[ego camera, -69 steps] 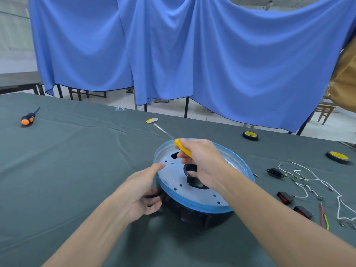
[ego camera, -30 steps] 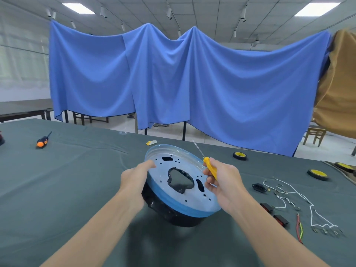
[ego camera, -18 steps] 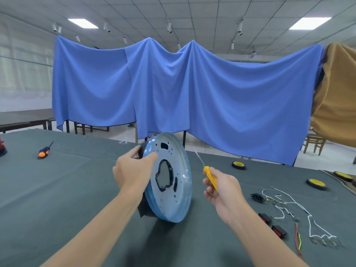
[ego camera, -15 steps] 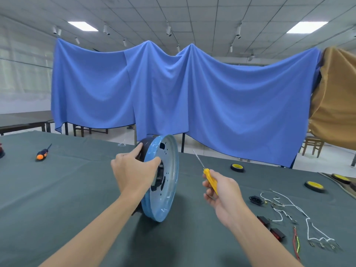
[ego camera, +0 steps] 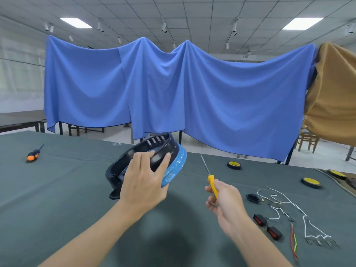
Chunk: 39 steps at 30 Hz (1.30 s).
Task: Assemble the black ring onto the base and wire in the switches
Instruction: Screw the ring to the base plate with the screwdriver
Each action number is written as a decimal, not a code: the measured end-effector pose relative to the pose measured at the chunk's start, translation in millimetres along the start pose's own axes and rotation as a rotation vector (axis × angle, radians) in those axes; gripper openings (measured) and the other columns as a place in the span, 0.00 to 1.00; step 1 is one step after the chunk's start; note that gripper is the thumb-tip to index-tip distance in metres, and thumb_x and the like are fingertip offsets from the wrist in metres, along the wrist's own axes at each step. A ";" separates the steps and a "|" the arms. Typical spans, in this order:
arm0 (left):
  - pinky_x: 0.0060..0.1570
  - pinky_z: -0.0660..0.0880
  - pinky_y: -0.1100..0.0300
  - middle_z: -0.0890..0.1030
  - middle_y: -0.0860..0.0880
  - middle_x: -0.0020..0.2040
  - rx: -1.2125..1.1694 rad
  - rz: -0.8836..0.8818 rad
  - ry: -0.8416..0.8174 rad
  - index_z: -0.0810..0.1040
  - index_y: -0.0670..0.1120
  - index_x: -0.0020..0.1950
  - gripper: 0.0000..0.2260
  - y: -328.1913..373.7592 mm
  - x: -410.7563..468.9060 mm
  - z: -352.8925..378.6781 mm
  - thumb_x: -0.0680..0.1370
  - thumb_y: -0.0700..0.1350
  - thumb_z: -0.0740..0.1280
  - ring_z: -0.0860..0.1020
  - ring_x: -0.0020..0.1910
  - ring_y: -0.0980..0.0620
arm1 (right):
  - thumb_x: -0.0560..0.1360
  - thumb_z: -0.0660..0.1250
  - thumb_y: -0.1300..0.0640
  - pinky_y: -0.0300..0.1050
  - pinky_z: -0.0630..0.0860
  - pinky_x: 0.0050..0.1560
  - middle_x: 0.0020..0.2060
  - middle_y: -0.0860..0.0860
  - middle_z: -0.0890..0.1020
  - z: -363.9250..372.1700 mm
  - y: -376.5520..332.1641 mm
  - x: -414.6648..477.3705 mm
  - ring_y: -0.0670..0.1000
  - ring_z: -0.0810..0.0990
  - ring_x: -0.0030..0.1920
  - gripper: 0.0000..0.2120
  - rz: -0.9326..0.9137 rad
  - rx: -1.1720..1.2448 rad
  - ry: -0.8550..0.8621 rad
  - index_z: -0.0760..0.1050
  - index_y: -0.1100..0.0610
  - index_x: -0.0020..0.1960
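Status: black plastic ring (ego camera: 154,149) on blue-filmed base (ego camera: 176,166), tilted over bench (ego camera: 57,189); left hand (ego camera: 143,182) fingers (ego camera: 165,160) curled round rim; right hand (ego camera: 225,201) fingers (ego camera: 212,206) pinch yellow-handled screwdriver (ego camera: 212,184). 2 red rocker switches (ego camera: 260,219), white wires (ego camera: 289,203) loose on bench: wiring outstanding.

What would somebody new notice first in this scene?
Dead centre, the left hand grips the black ring, tilted, with the blue-wrapped base against its right side. To its right, the right hand holds a yellow screwdriver, its shaft pointing up. Behind the table hangs a big blue cloth, filling the background.
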<state>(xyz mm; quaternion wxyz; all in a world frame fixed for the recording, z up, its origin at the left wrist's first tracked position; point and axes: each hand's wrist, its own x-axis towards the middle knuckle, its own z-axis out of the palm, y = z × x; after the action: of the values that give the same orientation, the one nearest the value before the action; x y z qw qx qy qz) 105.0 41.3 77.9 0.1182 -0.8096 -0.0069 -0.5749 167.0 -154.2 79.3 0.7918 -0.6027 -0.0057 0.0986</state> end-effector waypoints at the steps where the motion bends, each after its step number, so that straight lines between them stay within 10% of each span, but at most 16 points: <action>1: 0.45 0.77 0.47 0.78 0.35 0.49 0.011 0.031 -0.022 0.82 0.42 0.61 0.27 0.9 -5.7 2.4 0.61 0.42 0.74 0.75 0.46 0.37 | 0.80 0.62 0.57 0.44 0.72 0.33 0.40 0.53 0.78 -2.3 3.8 1.4 0.48 0.68 0.28 0.08 -0.006 -0.016 -0.007 0.78 0.59 0.52; 7: 0.44 0.79 0.45 0.80 0.34 0.49 0.016 0.178 -0.146 0.83 0.43 0.59 0.26 9.9 -36.6 15.2 0.60 0.40 0.74 0.78 0.44 0.35 | 0.81 0.62 0.55 0.46 0.75 0.38 0.41 0.52 0.78 -15.3 34.5 12.7 0.49 0.71 0.29 0.07 -0.061 -0.211 0.065 0.77 0.56 0.51; 17: 0.48 0.80 0.47 0.81 0.37 0.53 -0.081 0.317 -0.224 0.83 0.46 0.61 0.28 1.8 -69.5 43.7 0.62 0.49 0.77 0.73 0.51 0.39 | 0.83 0.49 0.57 0.47 0.69 0.51 0.49 0.51 0.73 -13.7 77.5 37.7 0.55 0.75 0.49 0.09 -0.507 -1.255 0.087 0.67 0.52 0.51; 22: 0.47 0.80 0.50 0.80 0.38 0.54 -0.074 0.418 -0.176 0.84 0.47 0.60 0.23 -9.0 -77.3 50.7 0.71 0.59 0.73 0.74 0.51 0.40 | 0.81 0.54 0.53 0.47 0.70 0.42 0.48 0.50 0.76 -10.4 82.3 41.4 0.56 0.79 0.48 0.08 -0.576 -1.532 0.116 0.71 0.53 0.49; 27: 0.40 0.79 0.52 0.83 0.43 0.43 -0.099 0.433 -0.089 0.86 0.47 0.49 0.09 -11.0 -75.1 56.8 0.73 0.51 0.74 0.76 0.42 0.43 | 0.55 0.82 0.56 0.42 0.68 0.20 0.26 0.50 0.74 -13.2 84.6 37.8 0.53 0.76 0.26 0.17 -0.788 -1.577 0.167 0.72 0.56 0.29; 39: 0.34 0.73 0.52 0.76 0.46 0.34 0.017 0.119 -0.226 0.79 0.42 0.41 0.15 42.3 -32.8 61.6 0.76 0.54 0.67 0.75 0.34 0.44 | 0.68 0.72 0.58 0.49 0.74 0.34 0.36 0.53 0.78 -20.4 90.7 45.8 0.57 0.77 0.39 0.07 -0.713 -1.523 0.225 0.75 0.58 0.38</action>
<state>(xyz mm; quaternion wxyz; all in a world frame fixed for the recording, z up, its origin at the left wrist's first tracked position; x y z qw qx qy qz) 157.4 16.5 20.4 0.1574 -0.8671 0.0231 -0.4720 200.9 -143.1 -18.0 0.1495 -0.9397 -0.1817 -0.2482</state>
